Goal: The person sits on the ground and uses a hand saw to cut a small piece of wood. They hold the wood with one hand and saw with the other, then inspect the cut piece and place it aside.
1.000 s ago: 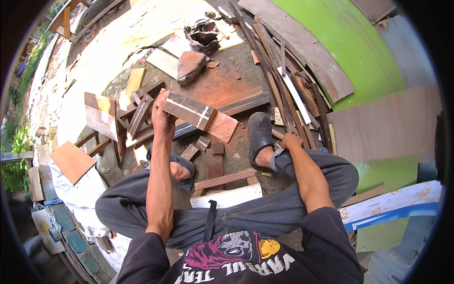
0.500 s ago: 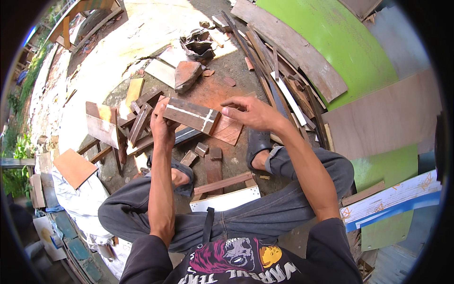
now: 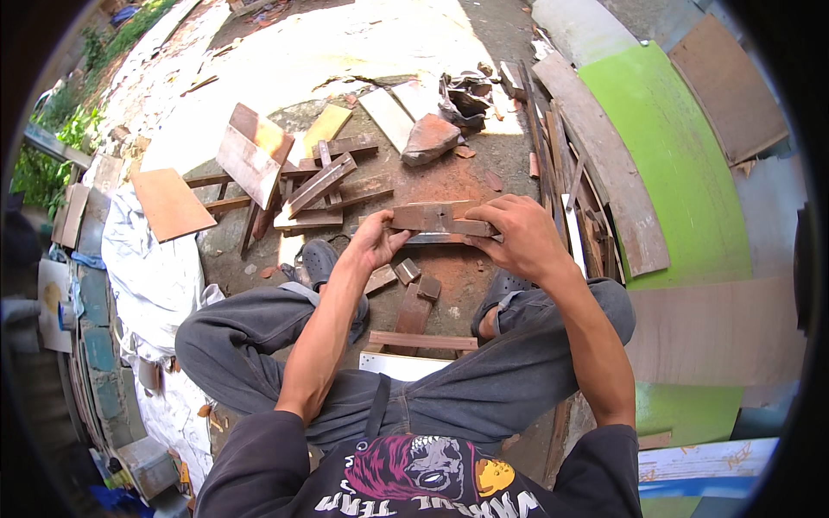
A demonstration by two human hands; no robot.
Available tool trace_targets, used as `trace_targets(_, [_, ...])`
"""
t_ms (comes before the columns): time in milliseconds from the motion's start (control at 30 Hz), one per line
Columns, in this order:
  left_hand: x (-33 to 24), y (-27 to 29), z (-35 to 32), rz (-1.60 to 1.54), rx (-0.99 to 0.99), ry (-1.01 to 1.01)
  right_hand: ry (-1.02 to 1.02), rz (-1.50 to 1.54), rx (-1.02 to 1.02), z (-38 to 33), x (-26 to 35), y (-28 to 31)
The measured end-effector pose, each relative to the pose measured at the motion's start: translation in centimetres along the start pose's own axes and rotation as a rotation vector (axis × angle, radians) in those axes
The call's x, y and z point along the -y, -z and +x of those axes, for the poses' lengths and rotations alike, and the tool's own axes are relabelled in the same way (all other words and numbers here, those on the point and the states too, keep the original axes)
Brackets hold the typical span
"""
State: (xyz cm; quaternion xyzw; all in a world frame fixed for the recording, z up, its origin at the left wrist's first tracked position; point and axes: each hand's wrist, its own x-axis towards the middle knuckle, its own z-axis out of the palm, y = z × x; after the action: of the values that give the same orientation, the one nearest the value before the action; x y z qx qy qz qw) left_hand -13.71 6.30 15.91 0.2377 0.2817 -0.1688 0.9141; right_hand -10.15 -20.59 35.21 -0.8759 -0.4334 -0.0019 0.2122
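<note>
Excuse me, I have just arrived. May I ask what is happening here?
A person holds a brown wooden piece above the ground, the left hand at one end and the right hand at the other. Loose wood pieces lie farther out on the left, and a reddish stone rests beyond the hands.

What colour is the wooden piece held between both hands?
The wooden piece is brown, best seen in the head view.

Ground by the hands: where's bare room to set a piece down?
Reddish ground shows bare between the held wood and the stone; a smaller patch lies between the small blocks and the right shoe. Crowded: wood pile left, strips right.
</note>
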Motion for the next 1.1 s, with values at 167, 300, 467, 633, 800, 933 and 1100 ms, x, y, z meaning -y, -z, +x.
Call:
trace_targets(167, [1.1, 0.8, 1.0, 0.28, -0.116, 0.069, -0.122, 0.005, 0.062, 2.8, 1.1, -0.4])
trace_targets(300, [1.1, 6.1, 4.0, 0.293, -0.357, 0.047, -0.234, -0.026, 0.2, 3.7, 1.5, -1.2])
trace_targets(467, [-2.5, 12.1, 7.7, 0.117, -0.634, -0.099, -0.192, -0.098, 0.293, 2.6, 0.1, -4.4])
trace_targets(633, [-8.5, 17.9, 11.7, 0.061, -0.846, -0.406, -0.223, -0.087, 0.484, 0.5, -2.2, -7.8])
trace_targets(800, [-11.1, 20.8, 14.4, -0.074, -1.098, -0.536, -0.394, 0.019, 0.553, -0.3, -3.4, -9.5])
trace_targets(933, [-11.8, 19.5, 14.4, -0.094, -0.914, -0.507, -0.655, 0.177, 0.607, -1.1, -5.9, -11.2])
trace_targets(1100, [-11.8, 23.3, 16.1, -0.032, -0.858, -0.542, -0.848, 0.458, 0.478, -3.1, -8.7, -12.3])
